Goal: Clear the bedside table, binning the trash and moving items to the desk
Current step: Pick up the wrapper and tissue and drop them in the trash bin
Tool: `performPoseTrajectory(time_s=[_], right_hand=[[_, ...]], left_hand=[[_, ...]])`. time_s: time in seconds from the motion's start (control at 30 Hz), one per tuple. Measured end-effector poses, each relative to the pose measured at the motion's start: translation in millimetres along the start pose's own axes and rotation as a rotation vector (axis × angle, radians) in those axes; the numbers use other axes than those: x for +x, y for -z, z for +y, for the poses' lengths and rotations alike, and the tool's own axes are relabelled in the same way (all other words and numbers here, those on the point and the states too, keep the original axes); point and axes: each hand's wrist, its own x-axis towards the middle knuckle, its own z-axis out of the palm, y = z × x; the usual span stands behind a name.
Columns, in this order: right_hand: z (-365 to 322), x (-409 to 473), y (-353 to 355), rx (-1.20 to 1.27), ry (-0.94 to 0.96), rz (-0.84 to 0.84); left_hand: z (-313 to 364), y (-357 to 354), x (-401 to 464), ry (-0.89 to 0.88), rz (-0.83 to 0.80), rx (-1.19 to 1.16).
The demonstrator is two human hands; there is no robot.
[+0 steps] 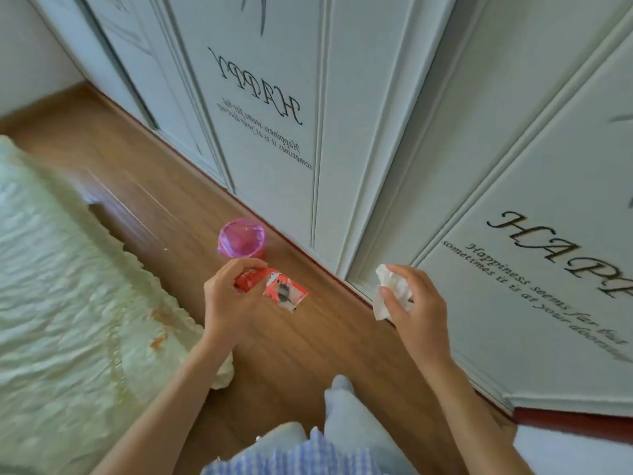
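Note:
My left hand (230, 296) grips a crumpled red snack wrapper (282, 290), which sticks out to the right of my fingers. A crumpled white tissue (390, 286) is held in my right hand (416, 305), in front of the wardrobe door. A small bin (241, 242) with a pink liner stands on the wooden floor just beyond my left hand, close to the wardrobe base. The bedside table and the desk are out of view.
White wardrobe doors (376, 132) with black "HAPPY" lettering fill the right and back. A bed with a pale ruffled cover (68, 303) lies on the left. A strip of wooden floor (301, 347) runs between them. My foot in a light sock (342, 395) is on the floor.

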Motion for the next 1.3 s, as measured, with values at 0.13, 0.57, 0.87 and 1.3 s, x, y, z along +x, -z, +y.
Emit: performPoseTrajectory(time_s=[0.13,0.57,0.87,1.3], right_hand=[[8,76,-14,0.028,0.079,-0.131],[-22,241,-195,0.039,0.16,-0.481],[-45,336,-355,-0.027,0.068,-0.579],[69,422,-553,-0.117,-0.023,-0.706]], left_hand=[[-8,-15,38,0.067,0.108,0.092],[-122,6,174,0.306,0.296,0.166],[-246,23,295,0.512,0.335,0.128],[-487,-93,386,0.759,0.317,0.085]])
